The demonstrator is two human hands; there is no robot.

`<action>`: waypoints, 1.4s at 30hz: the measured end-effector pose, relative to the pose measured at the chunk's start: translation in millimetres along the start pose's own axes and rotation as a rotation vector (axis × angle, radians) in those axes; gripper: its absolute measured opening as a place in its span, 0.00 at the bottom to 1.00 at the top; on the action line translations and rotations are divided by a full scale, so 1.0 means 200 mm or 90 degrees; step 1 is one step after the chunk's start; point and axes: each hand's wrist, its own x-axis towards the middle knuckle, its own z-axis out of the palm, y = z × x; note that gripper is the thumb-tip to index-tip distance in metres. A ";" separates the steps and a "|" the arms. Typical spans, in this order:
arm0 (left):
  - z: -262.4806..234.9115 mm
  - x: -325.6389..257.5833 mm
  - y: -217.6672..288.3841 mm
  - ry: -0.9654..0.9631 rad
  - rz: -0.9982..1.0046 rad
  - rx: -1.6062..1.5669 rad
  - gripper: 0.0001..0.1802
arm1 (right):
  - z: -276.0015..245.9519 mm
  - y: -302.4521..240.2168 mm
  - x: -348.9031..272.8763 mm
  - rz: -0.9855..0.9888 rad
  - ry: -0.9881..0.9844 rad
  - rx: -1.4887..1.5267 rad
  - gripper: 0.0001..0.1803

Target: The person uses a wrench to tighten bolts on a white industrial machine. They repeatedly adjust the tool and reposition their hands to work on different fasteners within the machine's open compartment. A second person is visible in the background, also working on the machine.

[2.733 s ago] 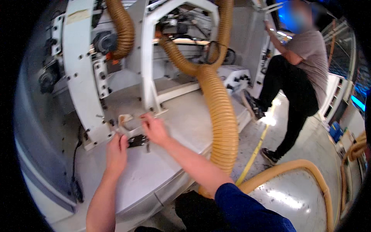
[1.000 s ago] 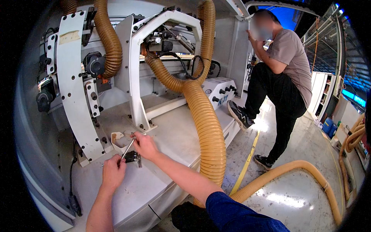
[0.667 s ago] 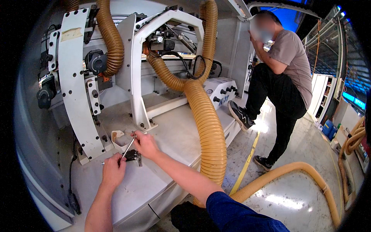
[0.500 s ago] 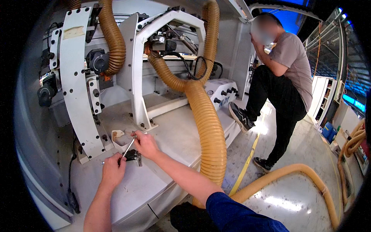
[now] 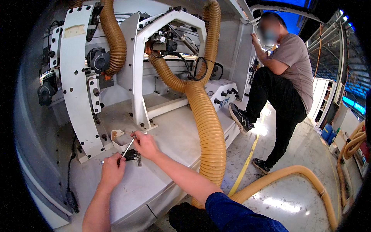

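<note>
My right hand (image 5: 145, 144) pinches the upper end of a thin silver rod-like tool (image 5: 129, 146), whose kind I cannot make out. Slanting down to the left, the rod meets the closed fingers of my left hand (image 5: 112, 168). A short silver end (image 5: 102, 162) sticks out on the far side of that hand; whatever it belongs to is hidden in the fist. Just right of my left fingers, a black metal part (image 5: 133, 155) with silver pieces lies on the white machine bed (image 5: 170, 133). A small white open container (image 5: 119, 142) stands behind the hands.
A white upright plate (image 5: 75, 85) and an arched white frame (image 5: 139, 77) rise beyond the bed. A thick tan ribbed hose (image 5: 210, 147) drops over its edge at the right. On the floor lies another hose (image 5: 270, 174). A person (image 5: 284, 73) stands at right, one foot raised.
My hands and the rod have barely moved. At the right, the other person's head and raised hand have shifted slightly.
</note>
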 end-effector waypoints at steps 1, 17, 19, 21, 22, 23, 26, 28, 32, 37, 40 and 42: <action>-0.01 0.00 0.00 -0.005 0.000 0.003 0.08 | 0.00 0.00 0.01 0.005 -0.004 0.003 0.11; 0.02 0.01 -0.06 0.036 -0.031 0.016 0.11 | -0.03 0.08 -0.01 0.013 -0.075 -0.066 0.13; 0.04 0.00 -0.13 0.086 -0.032 -0.012 0.12 | 0.00 0.05 -0.01 0.017 -0.092 -0.099 0.13; 0.03 0.02 -0.09 0.071 -0.049 0.042 0.09 | 0.03 0.05 0.04 -0.009 -0.078 -0.107 0.12; 0.04 -0.01 -0.07 0.058 -0.059 0.062 0.08 | 0.02 0.07 0.03 -0.031 -0.068 -0.105 0.11; 0.07 -0.02 -0.07 0.062 -0.073 0.072 0.09 | 0.03 0.07 0.03 -0.053 -0.050 -0.104 0.11; 0.07 -0.06 -0.11 0.084 -0.070 0.045 0.09 | 0.03 0.01 0.03 -0.094 -0.027 -0.140 0.10; 0.04 -0.13 -0.12 0.079 -0.030 -0.034 0.10 | 0.02 -0.03 0.03 -0.079 -0.042 -0.204 0.10; -0.17 -0.45 -0.05 0.031 0.017 0.031 0.11 | -0.05 -0.09 -0.03 -0.004 -0.081 -0.205 0.13; -0.32 -0.66 -0.09 0.003 -0.023 0.203 0.13 | 0.07 0.25 0.02 0.038 -0.139 -0.237 0.11; -0.42 -0.69 0.01 0.072 -0.079 0.255 0.11 | 0.15 0.04 0.01 -0.013 -0.125 -0.264 0.14; -0.47 -0.72 0.10 0.116 -0.049 0.236 0.07 | 0.14 -0.05 0.00 -0.033 -0.101 -0.187 0.13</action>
